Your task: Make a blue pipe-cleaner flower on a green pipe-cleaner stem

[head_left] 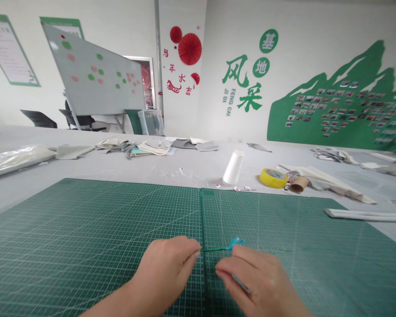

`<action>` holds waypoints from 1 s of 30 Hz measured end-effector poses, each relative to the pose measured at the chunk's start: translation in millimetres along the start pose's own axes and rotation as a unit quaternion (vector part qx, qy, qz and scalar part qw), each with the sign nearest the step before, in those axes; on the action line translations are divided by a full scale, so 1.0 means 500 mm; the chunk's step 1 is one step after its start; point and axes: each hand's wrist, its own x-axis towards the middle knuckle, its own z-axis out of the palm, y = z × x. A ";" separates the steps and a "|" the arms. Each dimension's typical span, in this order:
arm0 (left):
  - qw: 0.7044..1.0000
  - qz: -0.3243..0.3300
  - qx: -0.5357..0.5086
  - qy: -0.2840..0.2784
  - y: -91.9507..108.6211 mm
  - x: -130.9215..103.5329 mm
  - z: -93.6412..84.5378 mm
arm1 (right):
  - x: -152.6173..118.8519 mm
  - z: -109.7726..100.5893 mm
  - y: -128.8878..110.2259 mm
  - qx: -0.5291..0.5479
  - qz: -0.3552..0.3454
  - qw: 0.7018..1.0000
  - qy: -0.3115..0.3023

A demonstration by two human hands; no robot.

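My left hand point(168, 268) pinches one end of a thin green stem point(214, 249) above the green cutting mats point(119, 220). At the stem's right end is a small blue tuft of looped strands point(236, 242). My right hand point(255, 273) has its fingers curled at the blue tuft, and a bit of blue shows between them. A thin green thread point(317, 249) runs off to the right over the mat. The fingertips of my right hand partly hide what they hold.
Behind the mats stand a white thread cone point(233, 168), a yellow tape roll point(273, 178) and a brown cardboard tube point(298, 184). Folded white strips point(366, 215) lie at the right. Cloth pieces point(155, 146) and a plastic-wrapped bundle point(20, 159) lie farther back.
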 end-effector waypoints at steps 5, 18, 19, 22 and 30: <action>0.998 -0.033 -0.058 0.023 -0.002 -0.001 0.000 | -0.005 0.024 -0.007 0.011 -0.004 1.000 -0.012; 0.970 -0.110 -0.218 0.014 -0.007 0.009 -0.009 | -0.014 0.045 -0.002 -0.009 0.023 0.997 -0.070; 0.967 -0.112 -0.231 0.013 -0.008 0.010 -0.008 | -0.015 0.047 -0.001 -0.014 0.024 0.997 -0.074; 0.956 -0.118 -0.269 0.008 -0.011 0.014 -0.008 | -0.016 0.050 0.002 -0.004 0.052 0.995 -0.086; 0.909 -0.132 -0.396 -0.020 -0.008 0.031 -0.013 | -0.001 0.051 0.014 0.109 0.212 0.964 -0.122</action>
